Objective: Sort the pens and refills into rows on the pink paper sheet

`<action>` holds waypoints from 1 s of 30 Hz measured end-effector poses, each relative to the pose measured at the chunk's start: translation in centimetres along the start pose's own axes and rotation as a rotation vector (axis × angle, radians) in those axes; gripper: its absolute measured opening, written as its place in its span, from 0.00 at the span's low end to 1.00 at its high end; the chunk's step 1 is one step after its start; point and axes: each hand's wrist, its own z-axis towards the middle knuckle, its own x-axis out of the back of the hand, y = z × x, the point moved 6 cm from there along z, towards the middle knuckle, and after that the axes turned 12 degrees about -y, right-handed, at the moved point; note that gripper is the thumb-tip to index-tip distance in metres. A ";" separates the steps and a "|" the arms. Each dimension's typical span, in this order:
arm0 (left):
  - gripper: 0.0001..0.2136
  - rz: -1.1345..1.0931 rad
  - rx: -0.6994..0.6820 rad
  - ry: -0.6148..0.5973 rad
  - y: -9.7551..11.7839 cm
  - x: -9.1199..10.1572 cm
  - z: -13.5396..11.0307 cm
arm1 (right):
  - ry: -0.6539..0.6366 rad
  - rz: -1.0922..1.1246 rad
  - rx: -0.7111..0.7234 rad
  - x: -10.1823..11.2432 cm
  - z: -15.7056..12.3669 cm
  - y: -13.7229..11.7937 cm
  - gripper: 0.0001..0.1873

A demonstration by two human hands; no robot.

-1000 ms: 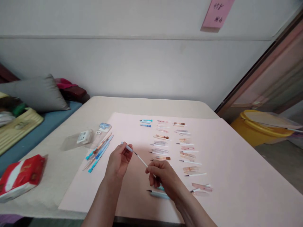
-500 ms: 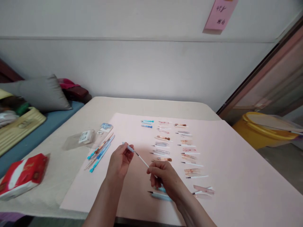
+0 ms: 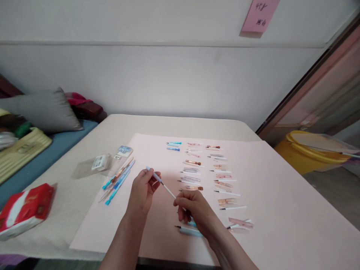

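Note:
My left hand pinches a pale blue pen barrel between thumb and fingers, tilted above the pink sheet. From the right, my right hand is closed on a slim white pen refill. The refill's dark tip end meets the barrel's lower opening, and most of that tip is hidden. Under and beside my right hand lie a light blue pen part and another refill with a dark tip. Several disassembled pens, such as a brown one, lie in columns to the right.
Left of my hands is a bunch of whole pens, with clear plastic packaging behind it. A red tissue pack sits at the table's left. The pink sheet covers much of the table. A yellow bin stands off to the right.
The refill's dark tip has gone slightly into the blue barrel, so less of it shows. Both hands stay nearly in place, and the view has shifted a little.

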 end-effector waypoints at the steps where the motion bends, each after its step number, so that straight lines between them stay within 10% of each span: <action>1: 0.08 0.017 0.002 -0.014 0.0 -0.2 0.0 | -0.001 0.000 0.003 0.0 0.0 0.0 0.07; 19: 0.15 0.057 0.252 -0.289 -3.9 -4.1 -1.9 | 0.174 -0.063 0.092 1.1 0.0 -0.8 0.08; 30: 0.05 -0.178 0.161 0.031 -4.1 -0.8 -0.3 | 0.187 -0.237 -0.010 1.1 -0.3 -0.8 0.07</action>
